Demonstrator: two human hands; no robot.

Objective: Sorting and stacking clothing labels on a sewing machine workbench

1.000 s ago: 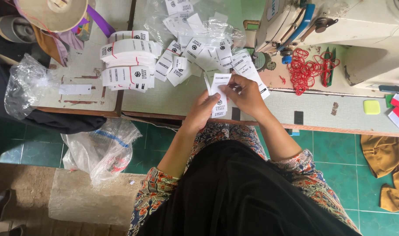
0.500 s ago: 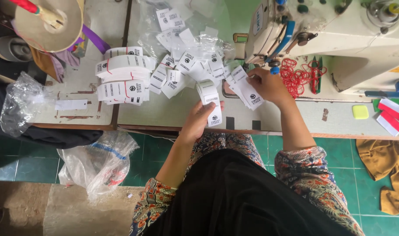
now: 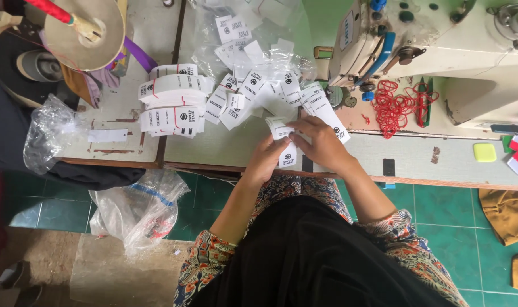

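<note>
Head view: your two hands sort small white fabric labels at the near edge of the surface.

Your left hand (image 3: 266, 162) is closed around a small stack of white labels with black print (image 3: 285, 149), and your right hand (image 3: 321, 145) pinches the top of that same stack, fingers curled over it, just above the near edge. Toward the far-left part of the surface sit banded bundles of the same labels (image 3: 171, 108), which look already gathered. Between them and the cream sewing machine (image 3: 441, 40) lies a loose heap of unsorted labels (image 3: 247, 85), partly on clear plastic, so by my reading a good share is left. Red rubber bands (image 3: 401, 105) lie beside the machine's base.
</note>
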